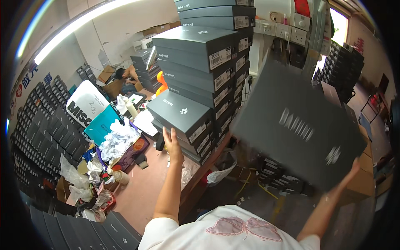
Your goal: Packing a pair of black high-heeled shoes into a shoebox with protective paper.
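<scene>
My right hand [349, 177] grips the lower right edge of a dark grey shoe box [287, 104], which is raised off to the right and tilted. The box is slightly blurred, and most of the fingers are hidden behind it. My left hand [173, 146] has its fingers stretched up against the near left side of a short stack of shoe boxes [181, 111] on the table. Its fingers are spread and hold nothing. Just behind rises a taller stack of the same dark shoe boxes [196, 50], with white labels on their ends.
On the pinkish table [139, 191] lie crumpled white paper [120, 139], a bottle [121, 177] and plastic bags. More shoe boxes [89, 229] stand at the lower left. Large stacks line the left wall. Another person [130, 77] works at the back. Cardboard boxes [358, 177] stand at right.
</scene>
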Available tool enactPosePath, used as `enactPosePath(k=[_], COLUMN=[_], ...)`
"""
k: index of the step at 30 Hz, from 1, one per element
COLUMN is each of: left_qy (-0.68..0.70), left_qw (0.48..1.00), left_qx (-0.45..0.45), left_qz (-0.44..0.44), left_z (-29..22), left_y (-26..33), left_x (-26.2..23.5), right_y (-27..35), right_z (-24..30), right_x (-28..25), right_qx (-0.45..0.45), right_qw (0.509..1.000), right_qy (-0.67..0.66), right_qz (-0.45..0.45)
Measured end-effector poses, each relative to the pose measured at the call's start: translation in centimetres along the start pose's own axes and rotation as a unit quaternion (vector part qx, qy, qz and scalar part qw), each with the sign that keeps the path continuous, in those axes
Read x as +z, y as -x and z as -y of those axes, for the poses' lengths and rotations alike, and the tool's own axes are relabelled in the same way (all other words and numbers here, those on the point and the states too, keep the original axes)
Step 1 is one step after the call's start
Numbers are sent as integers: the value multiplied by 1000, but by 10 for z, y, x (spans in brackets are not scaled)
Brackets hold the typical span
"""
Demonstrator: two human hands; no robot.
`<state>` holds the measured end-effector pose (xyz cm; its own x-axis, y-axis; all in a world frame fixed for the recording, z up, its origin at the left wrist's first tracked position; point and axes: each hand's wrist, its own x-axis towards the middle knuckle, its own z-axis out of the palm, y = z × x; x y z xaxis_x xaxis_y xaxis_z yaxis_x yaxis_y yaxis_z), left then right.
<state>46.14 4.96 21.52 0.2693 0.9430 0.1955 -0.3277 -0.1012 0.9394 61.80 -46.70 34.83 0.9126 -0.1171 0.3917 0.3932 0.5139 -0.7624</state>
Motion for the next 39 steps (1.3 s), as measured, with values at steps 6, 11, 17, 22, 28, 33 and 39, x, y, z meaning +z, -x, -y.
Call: enactPosePath(k=[6, 11, 17, 22, 28, 33, 39], left_qy=[-30, -121, -202, -226, -184, -186, -236], left_qw=[983, 976, 975, 969, 972, 966, 947], left_qx=[153, 163, 87, 1, -26, -51, -55], left_qz=[101, 81, -3, -103, -147, -171, -210], left_z=[-65, -56, -25, -15, -13, 8, 18], left_y=[23, 48, 60, 84, 126, 156, 208], left_x=[-1, -72, -196, -281, -225, -164, -156], right_y=[-90, -129, -119, -76, -39, -54, -57], right_z=[30, -24, -105, -113, -185, -263, -297], right_x=[271, 402, 408, 378, 382, 414, 428], right_qx=[-40, 173, 55, -246, -286, -340, -392], right_qw=[953, 959, 981, 940, 932, 913, 879], right_qy=[-260, -158, 82, 140, 106, 155, 153], right_qz=[147, 160, 167, 190, 194, 165, 225])
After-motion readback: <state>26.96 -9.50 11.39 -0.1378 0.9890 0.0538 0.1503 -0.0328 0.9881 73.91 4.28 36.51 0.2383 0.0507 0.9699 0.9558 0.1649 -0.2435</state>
